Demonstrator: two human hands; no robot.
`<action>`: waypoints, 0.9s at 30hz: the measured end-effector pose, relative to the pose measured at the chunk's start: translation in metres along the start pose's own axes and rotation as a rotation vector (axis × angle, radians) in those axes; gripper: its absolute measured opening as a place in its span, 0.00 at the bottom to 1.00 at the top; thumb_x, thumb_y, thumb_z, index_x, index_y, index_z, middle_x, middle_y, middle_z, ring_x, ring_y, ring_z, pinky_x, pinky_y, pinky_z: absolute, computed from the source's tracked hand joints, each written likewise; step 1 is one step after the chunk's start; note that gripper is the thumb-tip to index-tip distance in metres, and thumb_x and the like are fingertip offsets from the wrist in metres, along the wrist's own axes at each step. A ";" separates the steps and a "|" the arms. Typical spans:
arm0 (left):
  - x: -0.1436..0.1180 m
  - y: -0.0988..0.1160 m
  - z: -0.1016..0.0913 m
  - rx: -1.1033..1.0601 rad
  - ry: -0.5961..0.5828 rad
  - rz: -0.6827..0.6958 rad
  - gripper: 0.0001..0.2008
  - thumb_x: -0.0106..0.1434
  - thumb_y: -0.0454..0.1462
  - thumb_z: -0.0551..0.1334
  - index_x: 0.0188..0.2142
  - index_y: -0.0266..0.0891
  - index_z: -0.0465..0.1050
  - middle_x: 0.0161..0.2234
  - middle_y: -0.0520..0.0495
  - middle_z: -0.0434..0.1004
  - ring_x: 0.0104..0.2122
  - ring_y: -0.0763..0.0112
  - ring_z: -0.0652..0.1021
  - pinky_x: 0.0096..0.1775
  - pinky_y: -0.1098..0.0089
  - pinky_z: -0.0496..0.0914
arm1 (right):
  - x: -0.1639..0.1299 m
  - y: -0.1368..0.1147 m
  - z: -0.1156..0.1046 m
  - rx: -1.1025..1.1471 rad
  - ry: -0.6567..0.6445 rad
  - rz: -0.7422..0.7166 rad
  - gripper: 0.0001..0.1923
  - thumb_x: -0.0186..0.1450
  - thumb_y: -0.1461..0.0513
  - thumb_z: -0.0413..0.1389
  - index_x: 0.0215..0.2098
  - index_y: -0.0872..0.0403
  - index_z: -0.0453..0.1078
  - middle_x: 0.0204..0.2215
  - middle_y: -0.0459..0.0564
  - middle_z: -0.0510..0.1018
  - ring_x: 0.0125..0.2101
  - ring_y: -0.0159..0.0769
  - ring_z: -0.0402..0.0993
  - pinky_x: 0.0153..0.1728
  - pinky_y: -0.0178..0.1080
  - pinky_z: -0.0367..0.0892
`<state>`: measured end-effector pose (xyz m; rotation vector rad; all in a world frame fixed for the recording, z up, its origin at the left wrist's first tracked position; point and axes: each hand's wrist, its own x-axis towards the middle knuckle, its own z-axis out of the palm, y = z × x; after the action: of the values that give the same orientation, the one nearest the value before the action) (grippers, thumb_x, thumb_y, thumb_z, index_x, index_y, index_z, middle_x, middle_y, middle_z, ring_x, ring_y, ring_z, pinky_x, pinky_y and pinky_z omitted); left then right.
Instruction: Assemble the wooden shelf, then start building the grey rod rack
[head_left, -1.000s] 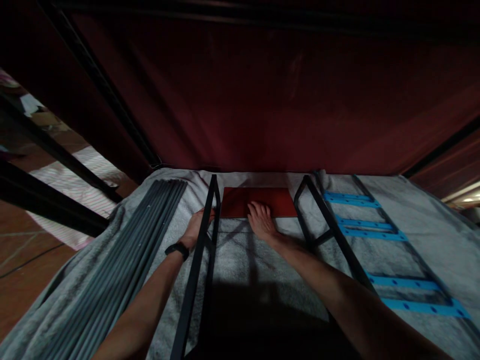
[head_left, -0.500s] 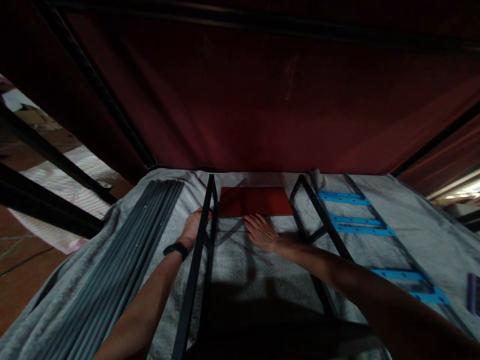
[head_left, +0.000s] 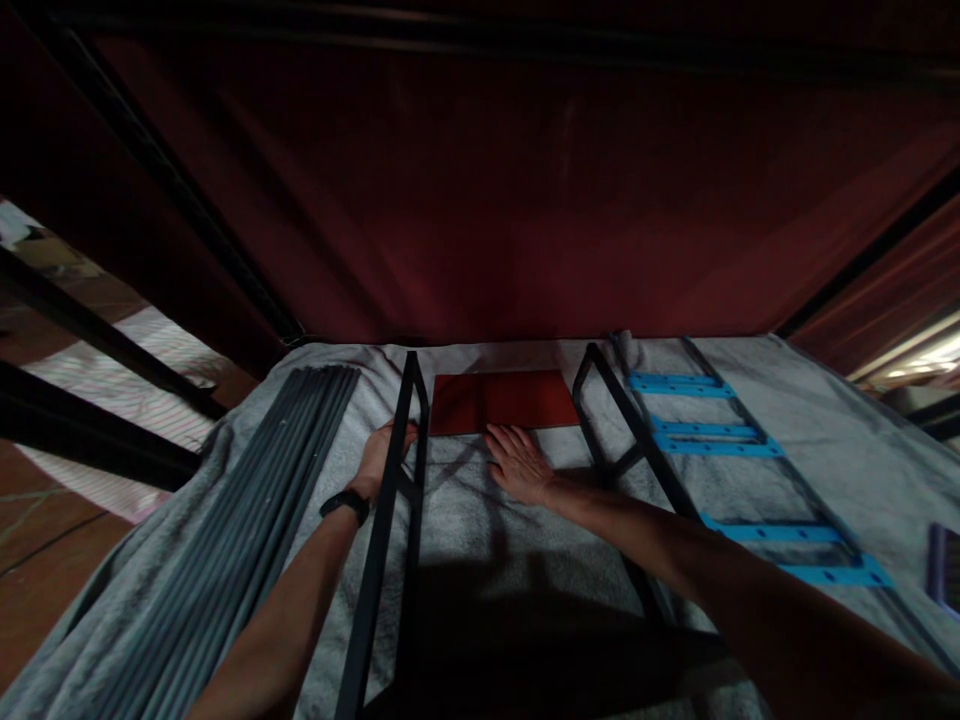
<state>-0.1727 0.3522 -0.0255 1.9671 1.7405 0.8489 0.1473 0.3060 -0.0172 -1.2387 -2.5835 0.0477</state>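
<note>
On grey cloth (head_left: 825, 430), perhaps padding | red panel (head_left: 504, 400) — between dark frame (head_left: 375, 560) sides | right hand (head_left: 519, 466) spread flat at near edge, perhaps steadying | left hand (head_left: 376, 455) at frame — grip hidden, can't tell

The black frame (head_left: 379, 540) looks like matt metal, the red panel (head_left: 502, 400) smooth, the grey rods (head_left: 247, 530) smooth and dull, the blue crosspieces (head_left: 780, 533) plastic-like, the blanket (head_left: 459, 520) fuzzy cloth.

The place seems to be a workshop: grey rods (head_left: 244, 530) lie at eight o'clock, blue bars (head_left: 787, 534) at four o'clock
</note>
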 end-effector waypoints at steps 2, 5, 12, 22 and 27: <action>0.000 -0.003 0.002 0.011 -0.003 0.018 0.14 0.61 0.46 0.56 0.34 0.42 0.75 0.38 0.45 0.78 0.39 0.61 0.77 0.45 0.63 0.72 | 0.000 0.001 0.001 0.001 -0.005 -0.006 0.29 0.71 0.56 0.48 0.67 0.61 0.59 0.70 0.60 0.56 0.68 0.47 0.52 0.69 0.52 0.45; -0.001 -0.004 0.002 0.021 -0.017 0.044 0.11 0.61 0.44 0.57 0.34 0.42 0.74 0.39 0.46 0.76 0.40 0.62 0.76 0.46 0.64 0.71 | 0.000 0.000 0.000 0.006 -0.005 -0.006 0.28 0.71 0.56 0.48 0.66 0.60 0.60 0.69 0.59 0.57 0.68 0.46 0.53 0.69 0.52 0.45; -0.007 0.004 -0.002 -0.075 -0.007 0.025 0.14 0.61 0.46 0.57 0.37 0.41 0.75 0.41 0.45 0.77 0.42 0.61 0.76 0.45 0.65 0.72 | 0.000 -0.004 -0.005 0.009 -0.039 0.013 0.25 0.72 0.57 0.46 0.64 0.57 0.62 0.68 0.56 0.60 0.65 0.47 0.56 0.67 0.53 0.47; -0.002 -0.002 0.002 -0.020 -0.010 0.041 0.10 0.60 0.44 0.58 0.33 0.41 0.73 0.37 0.46 0.75 0.38 0.63 0.75 0.44 0.63 0.71 | 0.000 -0.005 -0.006 0.004 -0.073 0.034 0.24 0.72 0.57 0.48 0.64 0.55 0.62 0.69 0.56 0.57 0.62 0.46 0.60 0.64 0.51 0.53; -0.004 -0.007 0.005 0.004 0.001 0.061 0.13 0.62 0.45 0.55 0.37 0.42 0.74 0.41 0.44 0.75 0.43 0.61 0.75 0.48 0.62 0.71 | 0.000 -0.005 -0.007 0.001 -0.075 0.036 0.23 0.72 0.57 0.47 0.63 0.56 0.62 0.69 0.56 0.58 0.61 0.47 0.61 0.63 0.51 0.54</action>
<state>-0.1752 0.3501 -0.0343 2.0318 1.6913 0.8676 0.1449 0.3025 -0.0100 -1.3063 -2.6238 0.1046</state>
